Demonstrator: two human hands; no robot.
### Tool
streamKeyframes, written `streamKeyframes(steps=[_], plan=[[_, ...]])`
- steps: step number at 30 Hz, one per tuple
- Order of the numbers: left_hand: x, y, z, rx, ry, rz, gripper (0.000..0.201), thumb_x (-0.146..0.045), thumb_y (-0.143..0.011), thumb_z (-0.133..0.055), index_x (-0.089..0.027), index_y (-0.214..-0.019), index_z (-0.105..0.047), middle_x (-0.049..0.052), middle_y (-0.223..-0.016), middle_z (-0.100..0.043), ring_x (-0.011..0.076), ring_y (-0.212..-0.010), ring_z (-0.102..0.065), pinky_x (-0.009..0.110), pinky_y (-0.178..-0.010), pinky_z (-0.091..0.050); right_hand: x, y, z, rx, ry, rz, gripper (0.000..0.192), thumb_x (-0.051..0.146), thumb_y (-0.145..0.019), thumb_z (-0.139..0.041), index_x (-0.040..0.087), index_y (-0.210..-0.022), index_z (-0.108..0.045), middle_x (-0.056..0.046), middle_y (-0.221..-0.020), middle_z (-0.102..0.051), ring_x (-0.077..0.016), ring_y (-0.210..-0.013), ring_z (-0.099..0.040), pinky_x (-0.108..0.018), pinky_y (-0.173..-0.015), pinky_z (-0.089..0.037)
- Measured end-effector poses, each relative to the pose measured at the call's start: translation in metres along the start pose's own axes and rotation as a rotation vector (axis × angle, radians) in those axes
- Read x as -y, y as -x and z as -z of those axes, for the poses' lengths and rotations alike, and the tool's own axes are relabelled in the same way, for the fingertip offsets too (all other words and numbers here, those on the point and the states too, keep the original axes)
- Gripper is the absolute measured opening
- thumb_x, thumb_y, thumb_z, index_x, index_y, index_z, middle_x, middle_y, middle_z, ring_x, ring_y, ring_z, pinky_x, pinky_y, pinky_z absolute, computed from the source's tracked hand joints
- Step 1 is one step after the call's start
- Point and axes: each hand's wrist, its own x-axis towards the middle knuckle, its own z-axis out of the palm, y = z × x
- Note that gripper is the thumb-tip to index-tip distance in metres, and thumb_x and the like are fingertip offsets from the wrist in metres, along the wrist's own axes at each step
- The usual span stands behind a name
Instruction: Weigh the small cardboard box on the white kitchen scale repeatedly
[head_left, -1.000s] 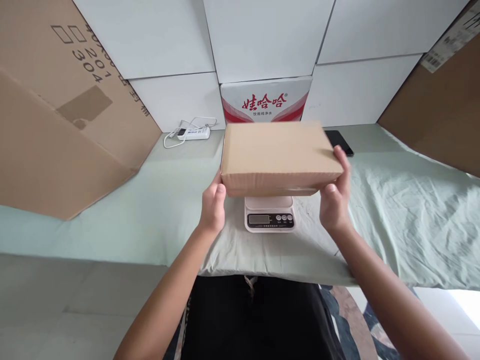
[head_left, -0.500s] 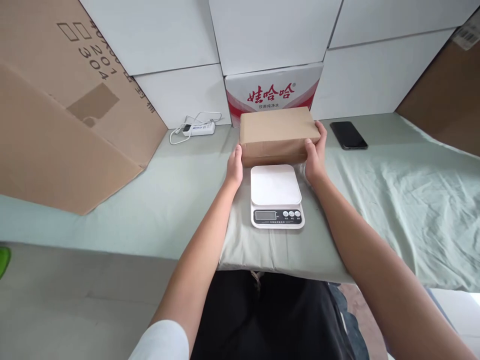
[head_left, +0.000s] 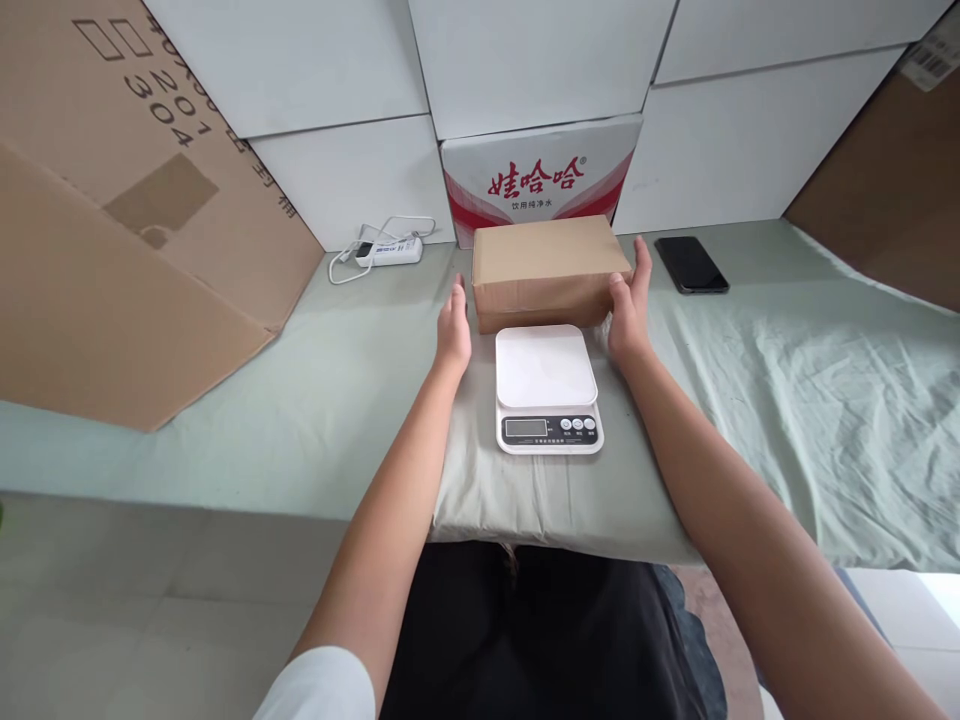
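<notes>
Cardboard box (head_left: 551, 275): near the surface's (head_left: 360, 400) back edge
Left hand (head_left: 454, 325): open, just beside the box
Right hand (head_left: 630, 305): open, thumb at the box's right front corner, contact unclear
Digital scale (head_left: 547, 388): nearer the surface's front edge

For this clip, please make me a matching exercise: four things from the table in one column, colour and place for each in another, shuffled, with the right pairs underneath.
Things
1. box
2. scale
3. phone
4. corded gadget

Colour and place
A. black, lying to the right of the right hand
B. white, lying farther back than the left hand and to its left
C. brown, between the two hands
D. white, with a display on its near side, in front of the box

Right pairs: 1-C, 2-D, 3-A, 4-B
</notes>
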Motion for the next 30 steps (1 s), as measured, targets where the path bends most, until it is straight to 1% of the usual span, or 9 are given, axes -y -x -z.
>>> streamKeyframes(steps=[3, 6, 9, 14, 18, 22, 24, 27, 30], plan=[[-0.009, -0.001, 0.006, -0.081, 0.024, 0.079, 0.104, -0.096, -0.101, -0.04, -0.023, -0.173, -0.054, 0.011, -0.194, -0.038, 0.0287, -0.183, -0.033, 0.045, -0.149, -0.031, -0.002, 0.002, 0.005, 0.028, -0.038, -0.038, 0.108, 0.101, -0.09, -0.042, 0.045, -0.181, -0.023, -0.008, -0.18, -0.053, -0.0386, -0.174, -0.046, -0.073, -0.138, -0.046], [-0.014, 0.003, 0.004, -0.038, 0.024, 0.108, 0.107, -0.096, -0.101, -0.037, -0.018, -0.174, -0.053, 0.015, -0.193, -0.039, 0.0309, -0.182, -0.035, 0.047, -0.149, -0.034, -0.007, 0.004, 0.008, 0.04, -0.032, -0.112, 0.112, 0.1, -0.089, -0.048, 0.043, -0.181, -0.022, -0.006, -0.188, -0.047, -0.036, -0.175, -0.044, -0.072, -0.141, -0.044], [-0.012, 0.01, -0.003, 0.031, 0.008, 0.101, 0.103, -0.097, -0.1, -0.04, -0.022, -0.166, -0.063, 0.015, -0.187, -0.05, 0.0342, -0.179, -0.042, 0.052, -0.148, -0.036, -0.012, 0.005, 0.005, 0.039, 0.007, -0.127, 0.11, 0.099, -0.087, -0.052, 0.045, -0.18, -0.026, -0.001, -0.194, -0.037, -0.0329, -0.178, -0.039, -0.069, -0.146, -0.038], [-0.012, 0.013, -0.011, 0.097, 0.01, 0.096, 0.103, -0.102, -0.095, -0.045, -0.022, -0.154, -0.072, 0.017, -0.166, -0.073, 0.0389, -0.167, -0.06, 0.055, -0.139, -0.049, -0.002, 0.005, -0.007, 0.037, -0.005, -0.056, 0.122, 0.104, -0.08, -0.055, 0.037, -0.179, -0.031, -0.007, -0.193, -0.037, -0.0379, -0.182, -0.033, -0.069, -0.15, -0.029], [-0.046, 0.018, -0.004, 0.072, -0.005, 0.012, 0.1, -0.104, -0.091, -0.049, -0.025, -0.145, -0.077, 0.015, -0.156, -0.08, 0.0401, -0.166, -0.06, 0.054, -0.139, -0.049, 0.038, 0.002, -0.004, 0.026, -0.012, 0.027, 0.116, 0.103, -0.083, -0.055, 0.039, -0.177, -0.034, -0.005, -0.193, -0.036, -0.0399, -0.182, -0.031, -0.071, -0.15, -0.026], [-0.097, 0.061, 0.014, 0.1, -0.055, -0.138, 0.089, -0.094, -0.102, -0.046, -0.026, -0.15, -0.076, 0.012, -0.164, -0.075, 0.0378, -0.169, -0.057, 0.052, -0.141, -0.046, 0.095, 0.019, 0.018, 0.03, 0.042, 0.176, 0.101, 0.096, -0.093, -0.053, 0.048, -0.178, -0.032, 0.001, -0.192, -0.035, -0.04, -0.183, -0.03, -0.07, -0.152, -0.026], [-0.109, 0.093, 0.021, 0.117, -0.087, -0.148, 0.086, -0.091, -0.105, -0.042, -0.028, -0.154, -0.074, 0.011, -0.167, -0.073, 0.0363, -0.17, -0.056, 0.051, -0.142, -0.045, 0.113, 0.039, 0.031, 0.061, 0.076, 0.209, 0.097, 0.093, -0.095, -0.054, 0.048, -0.179, -0.032, 0.001, -0.193, -0.034, -0.0412, -0.184, -0.028, -0.07, -0.152, -0.025], [-0.107, 0.13, 0.023, 0.15, -0.113, -0.1, 0.086, -0.091, -0.105, -0.039, -0.029, -0.153, -0.075, 0.013, -0.161, -0.077, 0.0365, -0.168, -0.059, 0.052, -0.14, -0.048, 0.116, 0.073, 0.044, 0.084, 0.117, 0.205, 0.099, 0.094, -0.094, -0.054, 0.047, -0.178, -0.032, -0.002, -0.189, -0.04, -0.0443, -0.181, -0.031, -0.074, -0.15, -0.029], [-0.099, 0.143, 0.019, 0.177, -0.136, -0.076, 0.086, -0.092, -0.105, -0.038, -0.029, -0.147, -0.079, 0.014, -0.15, -0.083, 0.0365, -0.165, -0.061, 0.051, -0.138, -0.049, 0.103, 0.097, 0.05, 0.051, 0.123, 0.196, 0.101, 0.095, -0.094, -0.054, 0.047, -0.179, -0.029, -0.005, -0.187, -0.042, -0.0463, -0.177, -0.039, -0.079, -0.146, -0.032]])
